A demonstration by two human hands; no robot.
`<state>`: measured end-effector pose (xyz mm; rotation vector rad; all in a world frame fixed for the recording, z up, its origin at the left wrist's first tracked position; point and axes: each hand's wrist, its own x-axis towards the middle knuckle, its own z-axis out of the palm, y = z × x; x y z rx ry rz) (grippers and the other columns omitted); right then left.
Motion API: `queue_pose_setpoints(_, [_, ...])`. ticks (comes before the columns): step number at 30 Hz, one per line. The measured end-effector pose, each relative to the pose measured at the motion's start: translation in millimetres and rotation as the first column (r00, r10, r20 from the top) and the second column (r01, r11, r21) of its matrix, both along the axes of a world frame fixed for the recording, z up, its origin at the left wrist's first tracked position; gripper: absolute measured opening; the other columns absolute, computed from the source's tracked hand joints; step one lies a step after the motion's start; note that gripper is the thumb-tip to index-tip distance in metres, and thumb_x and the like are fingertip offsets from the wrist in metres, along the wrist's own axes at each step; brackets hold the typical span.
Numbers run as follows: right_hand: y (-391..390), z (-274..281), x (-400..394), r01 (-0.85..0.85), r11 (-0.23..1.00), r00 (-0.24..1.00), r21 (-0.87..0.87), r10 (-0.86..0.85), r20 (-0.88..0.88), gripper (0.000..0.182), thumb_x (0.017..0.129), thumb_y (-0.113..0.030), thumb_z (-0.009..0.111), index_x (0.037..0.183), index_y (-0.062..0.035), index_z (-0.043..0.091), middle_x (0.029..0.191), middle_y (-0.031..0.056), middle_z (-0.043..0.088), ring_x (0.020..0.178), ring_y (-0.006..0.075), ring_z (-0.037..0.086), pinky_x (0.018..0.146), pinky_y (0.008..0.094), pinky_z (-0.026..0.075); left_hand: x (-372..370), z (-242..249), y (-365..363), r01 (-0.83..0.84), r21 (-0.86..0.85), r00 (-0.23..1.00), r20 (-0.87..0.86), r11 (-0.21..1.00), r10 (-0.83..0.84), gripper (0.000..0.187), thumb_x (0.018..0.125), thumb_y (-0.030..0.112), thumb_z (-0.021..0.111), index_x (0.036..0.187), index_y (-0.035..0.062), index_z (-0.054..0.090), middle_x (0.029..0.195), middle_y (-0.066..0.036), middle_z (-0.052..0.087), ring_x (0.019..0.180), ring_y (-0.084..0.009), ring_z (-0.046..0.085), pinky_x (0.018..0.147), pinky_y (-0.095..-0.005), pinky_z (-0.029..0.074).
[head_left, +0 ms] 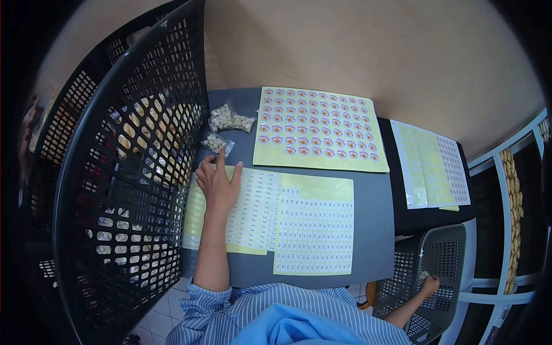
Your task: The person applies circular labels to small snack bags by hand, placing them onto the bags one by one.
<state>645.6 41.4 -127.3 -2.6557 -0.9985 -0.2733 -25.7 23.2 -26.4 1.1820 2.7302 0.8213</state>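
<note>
My left hand [218,183] is over the label sheets with thumb and index finger spread apart. Its index fingertip meets the lower edge of a small clear bag of whitish round pieces [215,143]. Just beyond lie more such filled bags [231,119], close together against the basket side. Down at the right, my right hand [430,285] is inside a dark plastic basket [443,244], its fingers closed on a small clear bag [424,275], whose contents are too small to make out.
A tall black perforated basket [129,115] stands at the left, holding packed goods. On the grey table [374,230] lie a sheet of round orange-and-pink stickers [316,123] and sheets of small printed labels [313,230]. More sticker sheets [431,164] rest on a black surface beside a white-framed rack [491,230].
</note>
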Motion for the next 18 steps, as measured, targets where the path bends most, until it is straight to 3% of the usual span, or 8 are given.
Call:
queue_pose_setpoints(1, [-1.5,-19.8,12.7,0.000,1.000,1.000,0.001,0.000,-0.001,0.027,0.071,-0.008,0.049,0.093,-0.0030,0.063,0.089,0.0156,0.064,0.084,0.0321,0.061,0.074,0.0400,0.046,-0.6,-3.0,0.0,-0.006,-0.006,0.997,-0.079,1.000,0.005,0.050,0.081,0.036,0.056,0.124,0.0125,0.046,0.121,-0.018,0.034,0.110,-0.0333,0.029,0.094,-0.0457,0.022])
queue_pose_setpoints(3, [-9.7,-67.5,39.5,-0.022,1.000,0.976,-0.005,0.021,-0.215,0.031,0.069,-0.013,0.048,0.094,-0.0081,0.066,0.097,0.0144,0.063,0.092,0.0330,0.058,0.081,0.0395,0.045,-2.3,-4.5,-1.1,0.009,-0.026,0.995,-0.097,1.000,-0.012,0.050,0.081,0.035,0.056,0.124,0.0122,0.045,0.122,-0.018,0.033,0.111,-0.0335,0.028,0.094,-0.0458,0.022])
queue_pose_setpoints(6, [-6.9,-28.0,-19.8,0.099,0.995,0.951,0.001,-0.095,-0.293,0.033,0.072,-0.018,0.044,0.095,-0.0091,0.066,0.102,0.0116,0.062,0.097,0.0321,0.056,0.085,0.0394,0.043,2.0,0.2,-2.4,0.040,-0.035,0.993,-0.113,0.999,-0.044,0.049,0.081,0.033,0.056,0.124,0.0106,0.046,0.123,-0.018,0.033,0.112,-0.0337,0.028,0.094,-0.0459,0.022])
queue_pose_setpoints(9, [-4.5,-25.6,-15.6,0.078,0.992,0.934,-0.098,-0.107,-0.340,0.037,0.074,-0.022,0.040,0.098,-0.0101,0.066,0.105,0.0101,0.061,0.102,0.0317,0.054,0.089,0.0390,0.040,1.4,1.1,-4.4,0.052,-0.029,0.992,-0.113,0.998,-0.055,0.047,0.081,0.030,0.056,0.121,0.0075,0.048,0.124,-0.017,0.034,0.114,-0.0330,0.027,0.094,-0.0455,0.022])
queue_pose_setpoints(14, [-2.5,-28.2,-12.6,0.090,0.987,0.937,-0.137,-0.130,-0.324,0.037,0.073,-0.022,0.044,0.101,-0.0091,0.064,0.106,0.0137,0.060,0.103,0.0319,0.053,0.090,0.0391,0.039,-2.2,1.4,-2.2,0.023,0.045,1.000,-0.007,0.999,-0.023,0.041,0.080,0.030,0.058,0.114,0.0063,0.055,0.120,-0.011,0.042,0.115,-0.0300,0.030,0.098,-0.0456,0.020])
queue_pose_setpoints(16, [-1.2,-34.9,-4.6,0.115,0.984,0.938,-0.138,-0.153,-0.310,0.036,0.073,-0.022,0.046,0.101,-0.0080,0.064,0.106,0.0151,0.060,0.103,0.0318,0.054,0.090,0.0389,0.040,-3.6,1.3,-2.1,0.029,0.097,0.999,0.041,0.995,-0.033,0.040,0.078,0.024,0.061,0.112,0.0046,0.056,0.116,-0.009,0.047,0.112,-0.0286,0.034,0.096,-0.0421,0.024])
queue_pose_setpoints(18, [0.4,-53.0,15.3,0.013,0.997,0.963,-0.080,-0.034,-0.267,0.036,0.072,-0.021,0.050,0.102,-0.0053,0.062,0.104,0.0174,0.060,0.101,0.0319,0.055,0.088,0.0381,0.041,-7.0,-2.4,-2.8,0.050,0.190,0.998,0.038,0.980,-0.058,0.038,0.076,0.020,0.062,0.110,0.0032,0.056,0.114,-0.009,0.047,0.110,-0.0276,0.036,0.095,-0.0421,0.026])
